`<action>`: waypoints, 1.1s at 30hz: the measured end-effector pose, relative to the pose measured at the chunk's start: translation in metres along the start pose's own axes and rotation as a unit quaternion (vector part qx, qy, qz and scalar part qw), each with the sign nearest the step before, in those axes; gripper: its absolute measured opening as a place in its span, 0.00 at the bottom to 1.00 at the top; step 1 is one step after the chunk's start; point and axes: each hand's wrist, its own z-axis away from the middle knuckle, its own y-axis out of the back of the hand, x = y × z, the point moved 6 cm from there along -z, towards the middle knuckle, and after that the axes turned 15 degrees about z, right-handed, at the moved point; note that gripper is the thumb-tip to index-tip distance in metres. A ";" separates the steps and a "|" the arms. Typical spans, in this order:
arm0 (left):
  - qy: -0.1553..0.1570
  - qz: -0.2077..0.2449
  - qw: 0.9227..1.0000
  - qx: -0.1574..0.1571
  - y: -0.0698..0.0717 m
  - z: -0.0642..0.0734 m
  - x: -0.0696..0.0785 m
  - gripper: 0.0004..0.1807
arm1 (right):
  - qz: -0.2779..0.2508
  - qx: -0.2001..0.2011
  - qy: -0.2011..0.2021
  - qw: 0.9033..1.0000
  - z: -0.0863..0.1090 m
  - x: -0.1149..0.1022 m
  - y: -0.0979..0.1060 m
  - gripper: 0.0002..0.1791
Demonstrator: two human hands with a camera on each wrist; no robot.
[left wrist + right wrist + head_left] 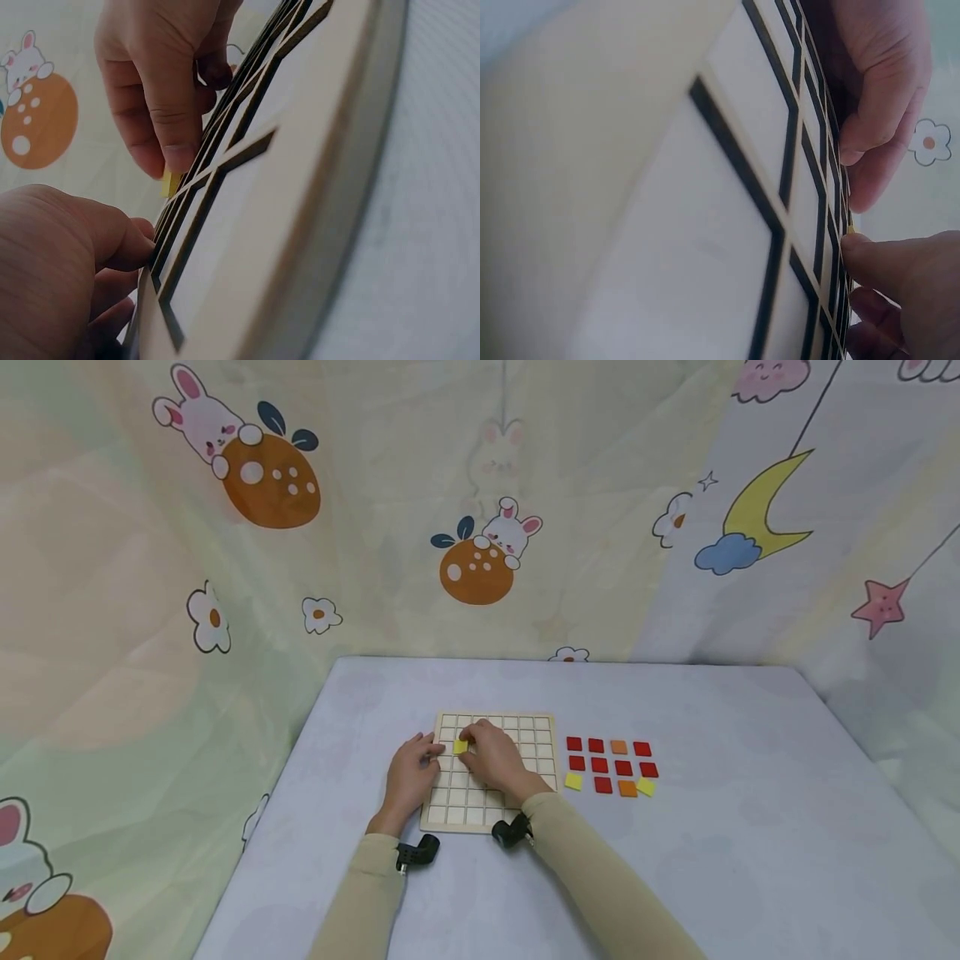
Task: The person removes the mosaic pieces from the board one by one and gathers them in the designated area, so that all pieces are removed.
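Observation:
A flat wooden grid board (489,828) with raised square cells lies on the table. My left hand (408,774) holds its left edge; in the left wrist view, the thumb lies over the board and the fingers bend beside the edge. Leaning over the grid, my right hand (497,760) pinches a small yellow square tile (461,747) at a cell near the upper left. That tile (169,184) stands on edge or tilted under the fingertips in the left wrist view. Only a sliver shows in the right wrist view, by the right thumb (859,251).
To the right of the board lie rows of loose tiles: several red tiles (599,765), two orange tiles (627,788) and two yellow tiles (573,782). One yellow tile (646,787) overlaps its orange neighbour. A pale cloth covers the table (735,827); a printed curtain hangs behind.

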 end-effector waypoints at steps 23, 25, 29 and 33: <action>0.001 0.004 1.000 -0.001 -0.001 0.001 0.002 0.15 | -0.013 0.008 -0.014 1.000 0.025 0.016 0.011 0.16; 0.002 0.003 1.000 0.000 -0.001 0.002 0.002 0.15 | -0.022 0.007 -0.020 1.000 0.029 0.019 0.012 0.16; 0.000 -0.002 1.000 0.001 0.000 0.003 0.002 0.15 | -0.033 0.011 -0.029 0.999 0.037 0.027 0.014 0.16; -0.006 0.000 1.000 0.000 0.000 0.002 0.003 0.15 | -0.036 0.026 -0.035 0.998 0.046 0.036 0.019 0.16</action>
